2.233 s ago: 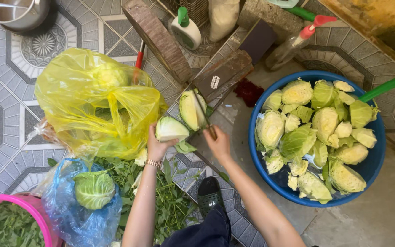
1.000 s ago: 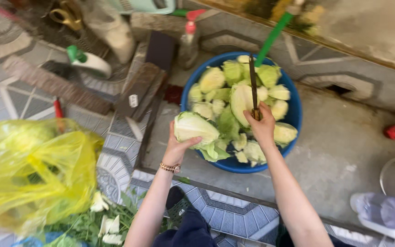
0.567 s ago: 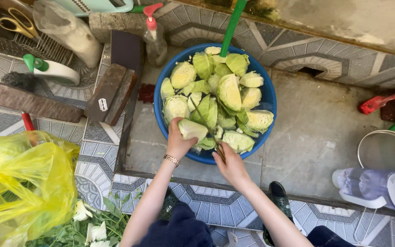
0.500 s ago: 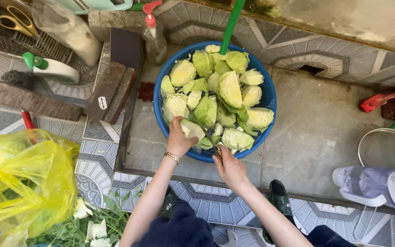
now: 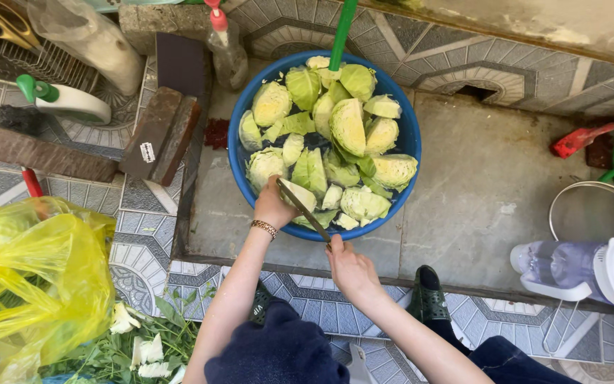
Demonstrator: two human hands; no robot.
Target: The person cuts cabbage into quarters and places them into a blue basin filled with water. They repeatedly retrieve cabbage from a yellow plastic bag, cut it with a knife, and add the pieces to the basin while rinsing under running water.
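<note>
Blue plastic basin (image 5: 412,146) on a grey concrete floor, packed with pale green cabbage pieces (image 5: 335,135), seen from above. Left hand (image 5: 273,206) at the basin's near rim, fingers curled around a cabbage wedge (image 5: 294,193) held just over the other pieces. Right hand (image 5: 349,264) just outside the near rim, fingers wrapped tight around the handle of a knife (image 5: 304,210), with the blade slanting up and left to meet the wedge in the left hand. Beaded bracelet (image 5: 265,227) on the left wrist. Green handle (image 5: 342,32) leaning over the far rim of the basin. Patterned grey and white tiles (image 5: 143,235) bordering the concrete on the left and along the bottom. Yellow plastic bag (image 5: 30,284) bunched at lower left, with leafy green scraps and white cabbage trimmings (image 5: 140,345) on the tiles beside it. Dark bricks (image 5: 161,131) lying left of the basin, well apart from both hands. White bottle with a green cap (image 5: 65,103) on its side farther left, and a clear spray bottle with a red top (image 5: 225,50) standing just beyond the basin. Dark green sandal (image 5: 429,295) near the right forearm. Clear jug with a white lid (image 5: 580,267) lying at far right, next to a round metal rim (image 5: 591,188) and a red-handled tool (image 5: 580,139).
</note>
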